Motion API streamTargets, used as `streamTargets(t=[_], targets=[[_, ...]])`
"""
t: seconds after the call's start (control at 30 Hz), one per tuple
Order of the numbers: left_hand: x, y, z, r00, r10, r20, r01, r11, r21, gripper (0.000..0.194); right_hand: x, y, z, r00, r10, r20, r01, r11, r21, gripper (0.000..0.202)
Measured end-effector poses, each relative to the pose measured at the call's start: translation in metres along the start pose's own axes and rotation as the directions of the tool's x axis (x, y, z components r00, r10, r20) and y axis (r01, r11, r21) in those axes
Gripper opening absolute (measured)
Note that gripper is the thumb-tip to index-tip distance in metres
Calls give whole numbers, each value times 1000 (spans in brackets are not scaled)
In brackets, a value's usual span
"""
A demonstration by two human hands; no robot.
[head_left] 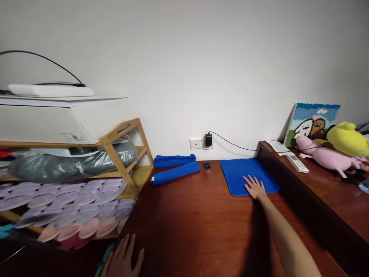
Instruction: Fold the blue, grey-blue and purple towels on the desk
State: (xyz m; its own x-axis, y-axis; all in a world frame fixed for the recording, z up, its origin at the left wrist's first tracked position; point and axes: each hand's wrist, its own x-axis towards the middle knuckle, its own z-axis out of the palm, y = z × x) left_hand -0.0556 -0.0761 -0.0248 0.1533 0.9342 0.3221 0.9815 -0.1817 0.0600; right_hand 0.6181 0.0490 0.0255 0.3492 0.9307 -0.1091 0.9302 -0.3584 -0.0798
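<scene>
Flat on the dark red wooden surface lies a blue cloth point(245, 173), spread out near the wall. My right hand point(255, 187) rests on its front edge with the fingers spread. At the lower left, my left hand point(124, 258) lies on the wood near its left edge, fingers apart and holding nothing. Two more blue cloths, one at the back point(174, 161) and one in front of it point(176, 173), are rolled or folded into long strips at the far left. A white tag shows on the front one. Between them and the spread cloth sits a small dark square item point(206, 166).
On the left, a wooden rack point(135, 184) carries purple and pink slippers point(86, 192), a plastic-wrapped bundle and a white box point(46, 119). A plug point(208, 139) trails a cable rightward. On the raised right ledge are a remote control point(297, 163), plush toys point(325, 154) and a picture point(313, 123).
</scene>
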Motion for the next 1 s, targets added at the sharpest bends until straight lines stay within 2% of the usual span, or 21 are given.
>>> streamTargets(t=[0.17,0.3,0.4,0.5,0.6,0.67,0.73,0.8,0.9,0.93,1.0], targets=[[3,14,-10,997,-78,-9,78,997,15,63,-5,-3,2,998,-12,-68,10,1000,-21,60],[4,28,-17,991,-122,-53,123,992,21,67,-21,-14,-2,978,-17,-206,-18,986,-167,59],[3,34,-19,985,-142,-99,147,988,44,69,-43,-29,-3,933,-67,-354,4,984,-176,59],[1,40,-21,980,-157,-124,164,986,43,68,-73,-59,1,880,-138,-455,105,990,-98,59],[0,45,-24,977,-175,-125,179,984,22,65,-107,-110,8,855,-369,-364,380,924,-44,55],[-1,47,-25,976,-184,-117,185,983,6,65,-126,-155,9,783,-559,-274,581,814,-1,52],[-2,49,-25,976,-190,-107,189,982,-18,66,-139,-207,8,707,-664,-244,691,721,40,51],[-4,50,-24,977,-190,-101,187,982,-41,66,-141,-262,2,680,-691,-243,724,686,75,50],[-7,50,-20,976,-187,-111,184,982,-41,65,-129,-347,-11,680,-696,-229,729,674,120,55],[-8,50,-19,976,-185,-118,182,983,-36,65,-123,-375,-17,690,-690,-220,722,680,130,58],[-10,50,-17,975,-180,-129,178,984,-30,65,-109,-426,-26,742,-649,-167,669,728,150,63]])
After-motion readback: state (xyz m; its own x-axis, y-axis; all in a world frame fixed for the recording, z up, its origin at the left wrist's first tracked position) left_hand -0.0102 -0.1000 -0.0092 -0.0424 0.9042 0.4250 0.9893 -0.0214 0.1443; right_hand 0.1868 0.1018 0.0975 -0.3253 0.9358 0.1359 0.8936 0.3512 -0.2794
